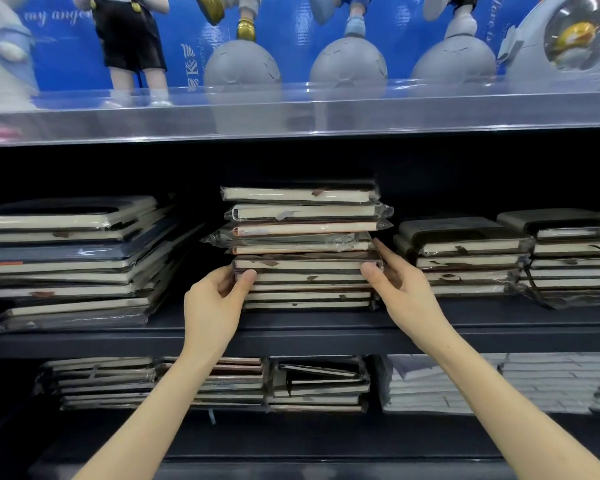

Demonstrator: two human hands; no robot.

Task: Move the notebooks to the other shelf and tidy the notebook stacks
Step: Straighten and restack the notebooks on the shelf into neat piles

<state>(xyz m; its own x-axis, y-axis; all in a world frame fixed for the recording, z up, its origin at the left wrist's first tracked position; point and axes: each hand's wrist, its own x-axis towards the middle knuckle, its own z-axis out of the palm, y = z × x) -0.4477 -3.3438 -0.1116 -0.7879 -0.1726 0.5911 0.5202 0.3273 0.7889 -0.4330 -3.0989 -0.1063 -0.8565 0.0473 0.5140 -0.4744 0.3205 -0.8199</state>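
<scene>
A tall stack of plastic-wrapped notebooks point(303, 244) stands in the middle of the dark middle shelf point(291, 336). My left hand point(215, 303) grips the stack's left side about halfway up, thumb on the page edges. My right hand point(400, 289) holds the right side at the same height, thumb in front and fingers along the end. The upper notebooks sit slightly askew on the lower ones. More notebook stacks lie on the lower shelf point(222, 382).
A wide slanting notebook pile point(73, 258) lies to the left and two shorter stacks point(465, 258) point(575, 251) to the right. White packs point(499, 382) fill the lower right. Above, a clear-fronted shelf point(291, 112) carries figurines.
</scene>
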